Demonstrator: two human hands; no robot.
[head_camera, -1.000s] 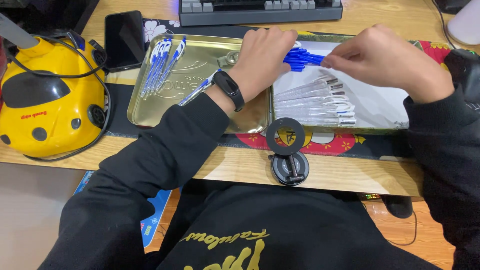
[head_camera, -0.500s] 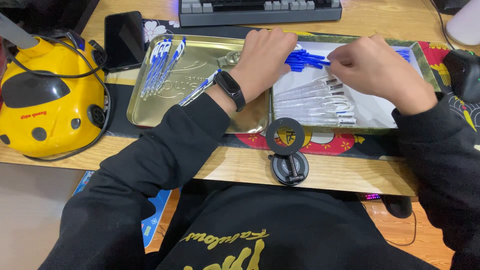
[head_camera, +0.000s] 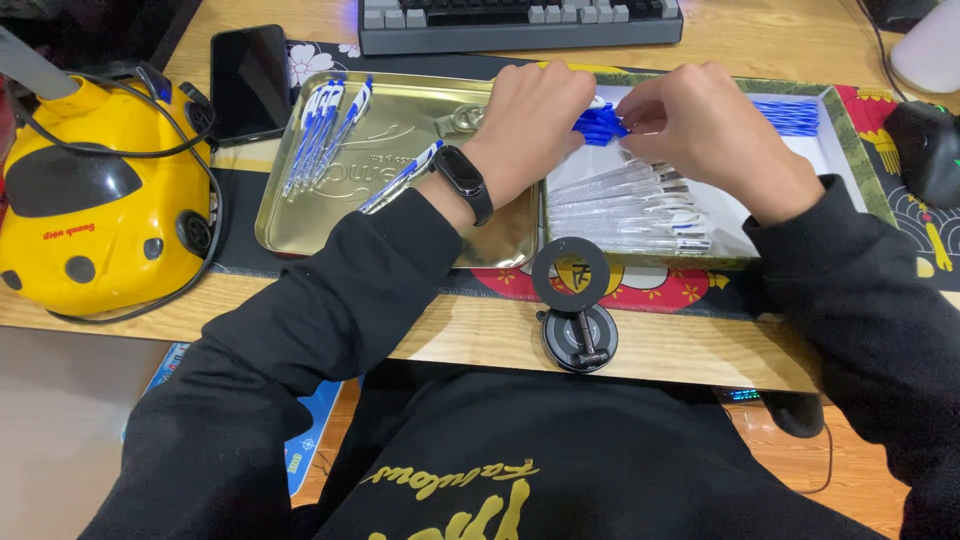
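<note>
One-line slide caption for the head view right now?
Both hands, left hand and right hand, pinch small blue plastic pen parts over a white rectangular tray of clear pen barrels.

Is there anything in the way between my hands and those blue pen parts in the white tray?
Nothing visible does. The left hand and right hand are already at the blue pen parts above the white tray, fingers closed around them. The clear pen barrels lie nearer you, out of the way.

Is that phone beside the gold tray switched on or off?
Its screen is dark: the phone lies flat and face up left of the gold tray, showing only plain black glass.
</note>
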